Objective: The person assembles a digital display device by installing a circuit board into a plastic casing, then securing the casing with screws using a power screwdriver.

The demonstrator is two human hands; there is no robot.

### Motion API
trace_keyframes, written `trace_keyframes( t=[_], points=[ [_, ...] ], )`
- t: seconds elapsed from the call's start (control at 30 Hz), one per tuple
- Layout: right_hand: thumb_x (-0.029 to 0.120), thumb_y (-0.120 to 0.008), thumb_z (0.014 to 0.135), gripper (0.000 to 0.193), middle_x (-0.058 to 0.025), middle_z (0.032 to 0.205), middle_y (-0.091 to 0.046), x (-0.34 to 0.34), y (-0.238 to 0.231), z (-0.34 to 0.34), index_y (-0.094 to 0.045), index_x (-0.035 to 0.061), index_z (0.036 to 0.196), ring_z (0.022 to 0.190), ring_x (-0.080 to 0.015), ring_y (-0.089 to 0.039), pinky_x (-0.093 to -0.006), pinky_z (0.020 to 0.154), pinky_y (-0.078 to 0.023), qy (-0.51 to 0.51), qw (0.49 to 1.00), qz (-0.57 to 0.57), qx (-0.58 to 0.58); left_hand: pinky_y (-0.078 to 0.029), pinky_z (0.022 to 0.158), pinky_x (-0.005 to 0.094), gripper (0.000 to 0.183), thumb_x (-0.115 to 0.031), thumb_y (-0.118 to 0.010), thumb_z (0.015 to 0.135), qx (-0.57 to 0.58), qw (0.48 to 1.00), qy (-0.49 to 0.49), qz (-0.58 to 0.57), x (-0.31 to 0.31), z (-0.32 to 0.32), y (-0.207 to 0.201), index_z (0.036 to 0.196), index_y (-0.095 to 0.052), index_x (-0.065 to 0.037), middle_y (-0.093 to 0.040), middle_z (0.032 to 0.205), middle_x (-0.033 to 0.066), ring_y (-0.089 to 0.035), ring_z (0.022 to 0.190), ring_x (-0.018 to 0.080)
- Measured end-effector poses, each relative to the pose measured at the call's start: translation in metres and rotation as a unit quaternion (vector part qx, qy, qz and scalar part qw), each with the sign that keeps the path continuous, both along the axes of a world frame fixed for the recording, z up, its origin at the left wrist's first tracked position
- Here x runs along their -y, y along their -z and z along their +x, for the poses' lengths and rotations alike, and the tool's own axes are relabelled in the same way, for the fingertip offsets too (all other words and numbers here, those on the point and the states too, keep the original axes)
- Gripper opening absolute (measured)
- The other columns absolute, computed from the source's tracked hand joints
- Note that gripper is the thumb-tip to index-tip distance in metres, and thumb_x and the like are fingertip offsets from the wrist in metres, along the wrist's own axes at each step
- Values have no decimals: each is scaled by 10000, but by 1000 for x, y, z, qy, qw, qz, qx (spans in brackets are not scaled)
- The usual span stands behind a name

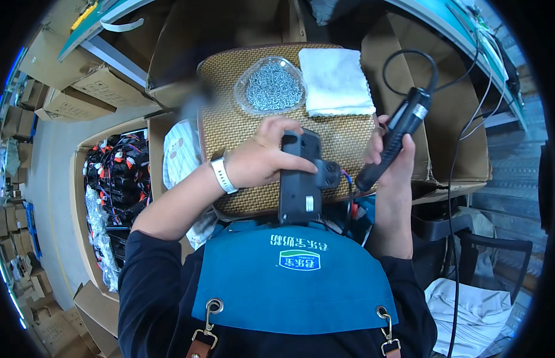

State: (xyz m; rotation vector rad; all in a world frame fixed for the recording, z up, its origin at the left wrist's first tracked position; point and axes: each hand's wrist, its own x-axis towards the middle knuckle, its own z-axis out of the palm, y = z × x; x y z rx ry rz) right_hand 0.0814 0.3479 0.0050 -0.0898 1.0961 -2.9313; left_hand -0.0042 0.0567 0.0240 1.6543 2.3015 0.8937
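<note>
My left hand [261, 156] is closed around a black rectangular plastic housing [300, 194], with a smaller black block and coloured wires [348, 177] at its right side. Thumb and fingers grip its upper part. In my right hand [395, 164] is a black corded electric screwdriver [407, 119], its lower end slanting down to the left beside the housing. Both hands are over the near part of a woven, mat-covered surface [224, 128]. On its far part, a clear plastic dish [240, 98] holds many small silver screws [274, 88]. A folded white cloth [338, 82] lies beside the dish.
To the left, an open carton [82, 203] holds several black units with wires. Cardboard boxes [450, 113] stand behind and right of the surface. The screwdriver's black cable [452, 238] loops and hangs at the right, near a dark chair [495, 241] and white fabric [468, 310].
</note>
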Motion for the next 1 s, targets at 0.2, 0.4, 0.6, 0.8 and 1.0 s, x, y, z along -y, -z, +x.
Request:
trace_keyframes(
  t=[0.2, 0.4, 0.6, 0.8, 1.0],
  points=[
    [453, -611, 862, 613, -77, 695, -547, -6, -17, 15, -471, -15, 1232, 580, -170, -558, -301, 580, -475, 105, 989, 104, -28, -341, 1082, 455, 707, -115, -739, 725, -136, 975, -56, -164, 18, 5, -10, 1352, -493, -330, -420, 1402, 117, -374, 1331, 353],
    [431, -628, 860, 637, -86, 690, -543, 4, -39, 10, -449, -53, 1232, 593, -176, -572, -298, 590, -488, 164, 968, 185, -45, -357, 1031, 471, 767, -349, -758, 706, -72, 980, -180, -39, -29, 51, -13, 1296, -462, 41, -516, 1295, 196, -451, 1265, 352],
    [469, -633, 850, 665, -66, 716, -518, 17, -57, 11, -442, -17, 1261, 610, -165, -541, -299, 602, -452, 173, 964, 180, -90, -417, 962, 440, 541, -237, -724, 701, -116, 980, -163, -15, -48, 41, 17, 1147, -540, 6, -578, 1184, 170, -545, 1142, 310],
    [504, -591, 861, 659, -48, 744, -486, 11, -65, 20, -448, 26, 1290, 628, -156, -493, -306, 615, -405, 222, 943, 213, -124, -327, 1129, 430, 743, -77, -698, 710, -52, 988, 98, -111, -2, 17, 2, 1404, -434, -114, -448, 1449, 85, -399, 1357, 294],
    [501, -607, 861, 725, -95, 761, -543, 36, -67, -5, -386, -48, 1280, 665, -199, -570, -335, 658, -466, 273, 919, 219, -180, -399, 1044, 432, 542, -162, -656, 791, 40, 998, 2, -58, 5, 12, -15, 1304, -505, -75, -546, 1305, 142, -510, 1228, 312]
  ],
)
